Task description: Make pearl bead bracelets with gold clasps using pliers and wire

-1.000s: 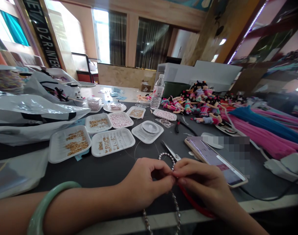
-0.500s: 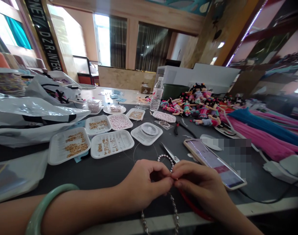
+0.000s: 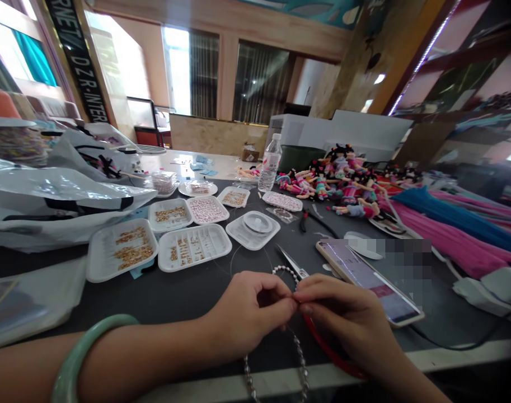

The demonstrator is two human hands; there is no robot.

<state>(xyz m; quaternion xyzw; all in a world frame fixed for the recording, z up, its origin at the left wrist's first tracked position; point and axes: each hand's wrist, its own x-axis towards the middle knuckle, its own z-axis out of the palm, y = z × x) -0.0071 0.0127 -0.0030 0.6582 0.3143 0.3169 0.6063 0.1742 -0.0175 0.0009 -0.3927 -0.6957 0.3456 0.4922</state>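
Over the near edge of the dark table, my left hand [image 3: 253, 308] and my right hand [image 3: 343, 316] meet fingertip to fingertip. Both are closed in a pinch on a beaded string [image 3: 285, 270]. A small curve of pale beads shows above the fingers, and a longer loop of silvery beads hangs below them past the table edge. What exactly sits between the fingertips is too small to make out. Scissors [image 3: 291, 260] lie partly under my right hand, blades pointing away; a red curved piece [image 3: 331, 351] shows below that hand.
White trays of gold pieces [image 3: 133, 246] and pink beads [image 3: 207, 210] stand left and ahead. Beyond my hands is a spool [image 3: 256, 222] on a tray. A phone [image 3: 373, 280], pliers [image 3: 303, 221], a water bottle [image 3: 270, 165] and a heap of dolls [image 3: 343, 173] are around.
The view has shifted very slightly. My hands remain pinched together in the same place, with only a small change in the fingertips.
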